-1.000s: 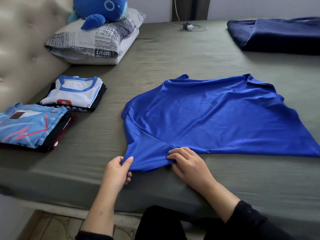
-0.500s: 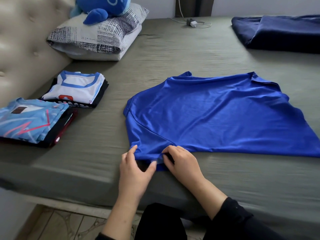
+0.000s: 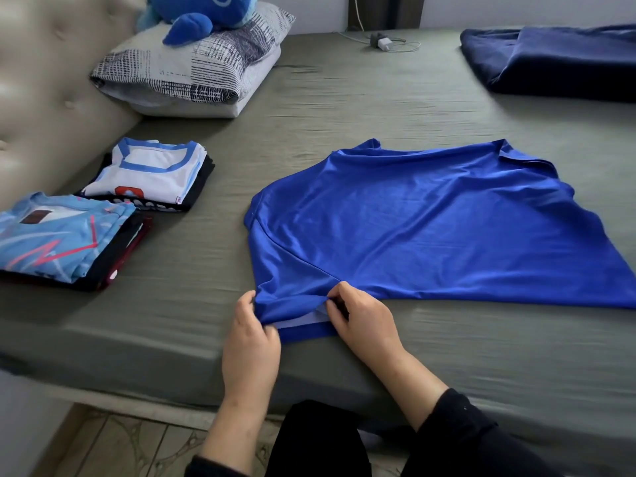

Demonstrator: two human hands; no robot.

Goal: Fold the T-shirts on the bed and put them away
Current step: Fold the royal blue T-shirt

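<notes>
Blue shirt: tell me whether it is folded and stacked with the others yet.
No, the blue shirt lies spread on the bed, both hands pinching its near sleeve.

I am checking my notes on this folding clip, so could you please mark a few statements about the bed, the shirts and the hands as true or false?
1. Both hands hold the near sleeve of the shiny royal-blue T-shirt. True: the left hand and right hand pinch it.
2. The blue T-shirt is already folded into a small square. False: it lies spread out on the grey-green bed sheet.
3. Two stacks of folded shirts lie on the bed. True: a light-blue patterned stack and a white, blue-trimmed stack.
4. The blue plush toy lies on the blue T-shirt. False: it rests on the black-and-white patterned pillow.
5. The folded navy blanket covers the pillow. False: it lies apart, at the far corner.
</notes>
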